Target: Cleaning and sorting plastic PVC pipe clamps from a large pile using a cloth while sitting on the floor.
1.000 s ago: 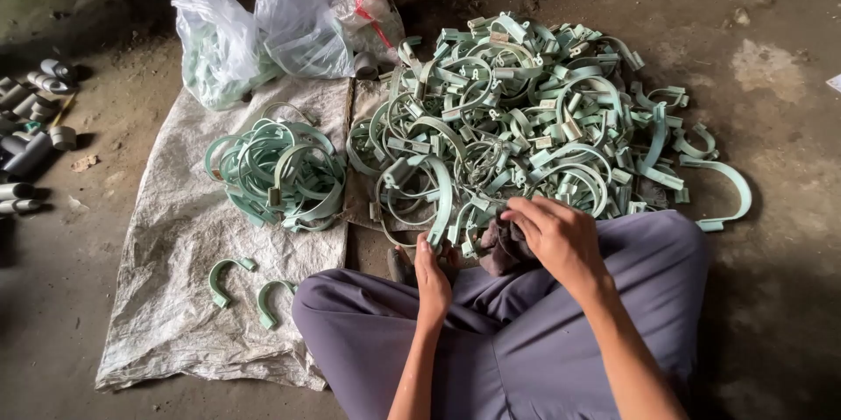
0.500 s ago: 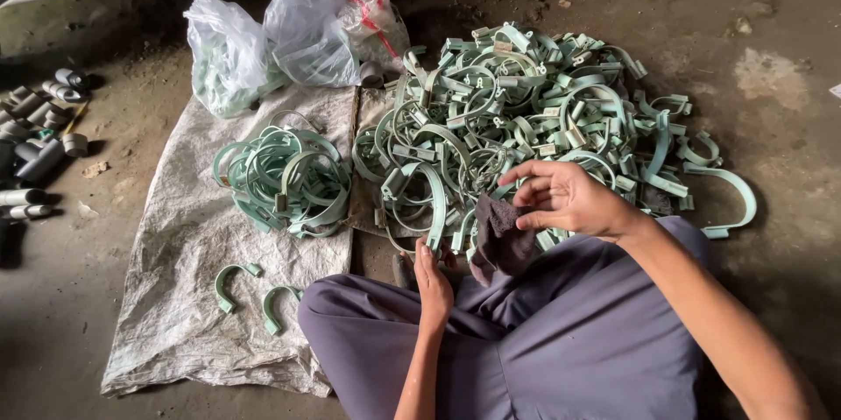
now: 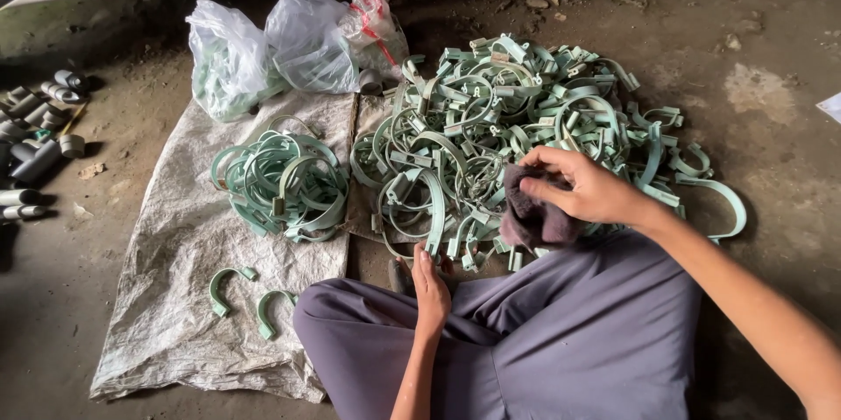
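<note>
1. The person sits cross-legged in loose purple trousers (image 3: 561,341) on the concrete floor (image 3: 771,105).
2. The left hand (image 3: 431,284) rests flat, fingers together and holding nothing, on the left knee, fingertips at the near edge of the big pile.
3. The right hand (image 3: 585,188) is closed around a dark, crumpled cloth (image 3: 534,214), thumb and fingers pinching its top; the cloth hangs above the lap, touching the near edge of the big pile.
4. Two loose green clamp halves (image 3: 250,296) lie near the front of the woven sack (image 3: 166,297).
5. A smaller heap of pale green pipe clamps (image 3: 282,182) sits at the sack's middle.
6. The big pile of green clamps (image 3: 517,122) spreads beyond the sack's right edge.
7. Clear plastic bags (image 3: 280,48) stand at the sack's far edge.
8. Grey pipe fittings (image 3: 35,135) lie off to the far left.
</note>
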